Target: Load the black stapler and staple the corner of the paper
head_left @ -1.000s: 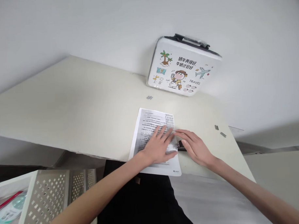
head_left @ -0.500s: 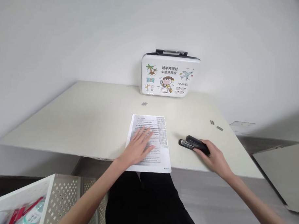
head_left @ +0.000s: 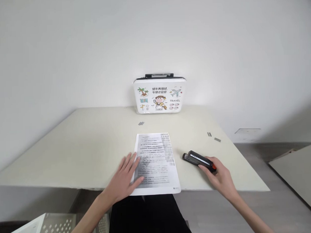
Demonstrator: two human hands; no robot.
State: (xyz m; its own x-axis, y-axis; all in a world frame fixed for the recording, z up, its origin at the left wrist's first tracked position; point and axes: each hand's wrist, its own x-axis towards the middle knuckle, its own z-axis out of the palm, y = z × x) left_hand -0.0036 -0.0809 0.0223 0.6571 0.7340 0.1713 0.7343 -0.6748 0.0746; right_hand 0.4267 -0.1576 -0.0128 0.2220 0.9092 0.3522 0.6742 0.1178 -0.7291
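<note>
Printed paper (head_left: pixel 154 164) lies at the table's front edge; whether it is one sheet or a stack, I cannot tell. My left hand (head_left: pixel 124 178) rests on its left side with fingers spread, the thumb across the lower text. To the right of the paper, my right hand (head_left: pixel 220 177) grips the rear end of a black stapler (head_left: pixel 199 160) with a red spot near its back. The stapler's nose points left toward the paper, and the two do not touch.
A white case (head_left: pixel 160 96) with cartoon prints and a black handle stands against the wall. Small staple strips lie on the pale table (head_left: pixel 82 149), some in front of the case (head_left: pixel 141 123), others at the right (head_left: pixel 217 139). A perforated white basket (head_left: pixel 56 228) sits at lower left.
My left hand has slid from the middle of the paper to its left side. My right hand still holds the stapler, which has turned slightly. The camera view has tilted upward.
</note>
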